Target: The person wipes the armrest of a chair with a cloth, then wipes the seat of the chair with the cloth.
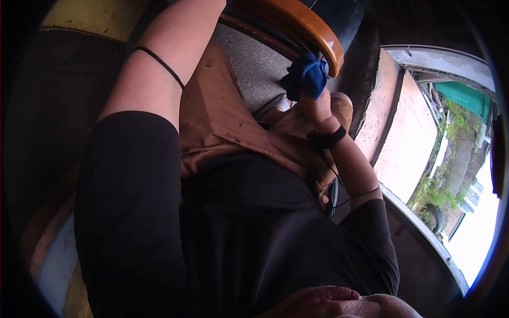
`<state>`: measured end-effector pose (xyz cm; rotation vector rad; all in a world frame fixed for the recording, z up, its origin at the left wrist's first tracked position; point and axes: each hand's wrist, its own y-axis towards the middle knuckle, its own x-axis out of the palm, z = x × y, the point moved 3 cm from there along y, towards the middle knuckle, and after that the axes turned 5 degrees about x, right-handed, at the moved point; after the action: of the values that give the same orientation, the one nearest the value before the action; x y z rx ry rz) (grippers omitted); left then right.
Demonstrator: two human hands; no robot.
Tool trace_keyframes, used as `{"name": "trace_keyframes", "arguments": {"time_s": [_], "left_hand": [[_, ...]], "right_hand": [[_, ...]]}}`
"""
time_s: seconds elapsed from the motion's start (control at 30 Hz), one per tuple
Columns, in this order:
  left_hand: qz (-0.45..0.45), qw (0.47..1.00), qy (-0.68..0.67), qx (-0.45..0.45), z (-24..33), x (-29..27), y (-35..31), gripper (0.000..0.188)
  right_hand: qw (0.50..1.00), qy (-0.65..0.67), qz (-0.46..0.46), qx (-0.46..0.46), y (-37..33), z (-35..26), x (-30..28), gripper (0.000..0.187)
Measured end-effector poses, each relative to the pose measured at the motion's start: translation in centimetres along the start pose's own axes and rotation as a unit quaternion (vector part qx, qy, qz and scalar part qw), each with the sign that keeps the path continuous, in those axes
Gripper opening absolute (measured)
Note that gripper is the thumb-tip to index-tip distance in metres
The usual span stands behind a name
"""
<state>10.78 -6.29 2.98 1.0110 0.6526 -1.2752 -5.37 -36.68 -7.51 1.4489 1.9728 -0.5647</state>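
My right hand (316,107) is closed on a bunched blue cloth (307,77). The cloth lies against the end of a curved, glossy orange-brown wooden piece (318,33), and it covers most of my fingers. A dark band (327,139) circles my right wrist, with a thin cord running from it toward my elbow. My left forearm (175,37) stretches up past the top edge of the head view, so the left hand is out of sight.
Below the wooden piece is a speckled grey floor (257,63). My brown trousers (212,111) show beneath my arms. A dark panel (339,21) stands behind the wood. To the right, a window frame (424,228) opens onto plants and a green structure (464,98).
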Motion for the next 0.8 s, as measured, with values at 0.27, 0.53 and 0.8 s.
{"name": "trace_keyframes", "arguments": {"time_s": [0.27, 0.53, 0.8], "left_hand": [[0.002, 1.000, 0.003, 0.016, 0.2, 0.4, 0.7, 0.036], [-0.015, 1.000, -0.001, -0.012, 0.3, -0.4, -0.1, 0.037], [0.002, 0.999, 0.006, 0.035, 0.6, -0.7, 0.9, 0.035]], "right_hand": [[0.962, -0.271, -0.013, 0.027, 5.8, -1.1, 2.6, 0.022], [0.916, -0.375, -0.135, 0.049, 5.7, -6.1, 1.4, 0.020], [0.908, -0.408, -0.098, -0.016, 8.2, -4.9, 2.4, 0.026]]}}
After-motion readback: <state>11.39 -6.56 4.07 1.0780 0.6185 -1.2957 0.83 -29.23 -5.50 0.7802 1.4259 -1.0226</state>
